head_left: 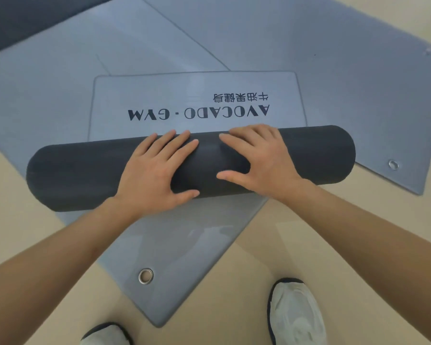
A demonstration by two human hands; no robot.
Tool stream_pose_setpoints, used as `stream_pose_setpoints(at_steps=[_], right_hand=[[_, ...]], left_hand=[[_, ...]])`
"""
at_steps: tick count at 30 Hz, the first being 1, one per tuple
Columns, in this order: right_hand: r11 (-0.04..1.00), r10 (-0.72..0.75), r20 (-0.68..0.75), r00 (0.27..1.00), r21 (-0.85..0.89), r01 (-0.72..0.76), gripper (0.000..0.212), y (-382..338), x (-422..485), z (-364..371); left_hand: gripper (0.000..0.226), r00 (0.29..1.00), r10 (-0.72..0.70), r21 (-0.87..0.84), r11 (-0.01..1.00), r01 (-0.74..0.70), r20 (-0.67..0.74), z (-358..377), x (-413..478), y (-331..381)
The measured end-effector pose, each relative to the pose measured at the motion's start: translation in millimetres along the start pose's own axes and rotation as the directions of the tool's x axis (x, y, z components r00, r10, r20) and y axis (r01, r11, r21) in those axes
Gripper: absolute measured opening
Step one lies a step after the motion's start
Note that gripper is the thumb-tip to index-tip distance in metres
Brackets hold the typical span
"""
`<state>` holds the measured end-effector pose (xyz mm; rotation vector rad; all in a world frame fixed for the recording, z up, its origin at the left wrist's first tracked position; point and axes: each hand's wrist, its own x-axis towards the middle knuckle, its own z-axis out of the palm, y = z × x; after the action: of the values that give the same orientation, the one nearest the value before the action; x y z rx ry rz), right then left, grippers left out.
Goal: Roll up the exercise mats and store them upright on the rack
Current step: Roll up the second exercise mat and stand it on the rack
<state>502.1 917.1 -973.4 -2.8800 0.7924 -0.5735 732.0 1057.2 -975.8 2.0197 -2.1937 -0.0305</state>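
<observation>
A dark grey roll of exercise mat lies crosswise in front of me. Its unrolled tail is light grey and printed "AVOCADO · GYM". My left hand presses flat on the roll with spread, straight fingers. Just to the right of it, my right hand presses the roll the same way. Both palms lie on top near the roll's middle. No rack is in view.
Other grey mats lie flat on the beige floor: one under the roll with a metal eyelet near me, one to the right with an eyelet, one at the back left. My white shoes stand below.
</observation>
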Motion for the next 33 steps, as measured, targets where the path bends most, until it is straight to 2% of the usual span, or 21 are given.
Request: stream_pose_setpoints(at_steps=[2, 5, 8, 14, 22, 28, 33], right_hand=[[0.992, -0.019, 0.147, 0.989, -0.120, 0.037, 0.097, -1, -7, 4], [0.950, 0.071, 0.402, 0.913, -0.305, 0.061, 0.129, 3, 6, 2], [0.946, 0.092, 0.490, 0.867, -0.315, 0.077, 0.140, 14, 31, 1], [0.973, 0.051, 0.528, 0.848, -0.217, 0.077, 0.133, 34, 62, 0], [0.985, 0.100, 0.660, 0.745, -0.169, 0.017, 0.136, 40, 91, -1], [0.979, 0.075, 0.600, 0.797, -0.195, 0.054, 0.126, 28, 73, -8], [0.978, 0.074, 0.583, 0.809, -0.202, 0.057, 0.120, 5, 38, -19]], left_hand=[[0.109, 0.998, -0.001, 0.009, 1.000, 0.001, 0.061, -2, 11, -9], [0.129, 0.980, -0.002, 0.074, 0.997, -0.013, 0.199, -7, 28, -23], [0.145, 0.949, -0.033, 0.116, 0.993, -0.004, 0.313, -10, 49, -36], [0.151, 0.929, -0.006, 0.098, 0.995, -0.032, 0.370, -14, 67, -54], [0.140, 0.880, -0.059, 0.027, 0.998, 0.053, 0.471, -26, 85, -62], [0.130, 0.892, -0.051, 0.084, 0.996, 0.015, 0.450, -38, 75, -53], [0.126, 0.881, -0.049, 0.090, 0.996, 0.007, 0.470, -44, 46, -29]])
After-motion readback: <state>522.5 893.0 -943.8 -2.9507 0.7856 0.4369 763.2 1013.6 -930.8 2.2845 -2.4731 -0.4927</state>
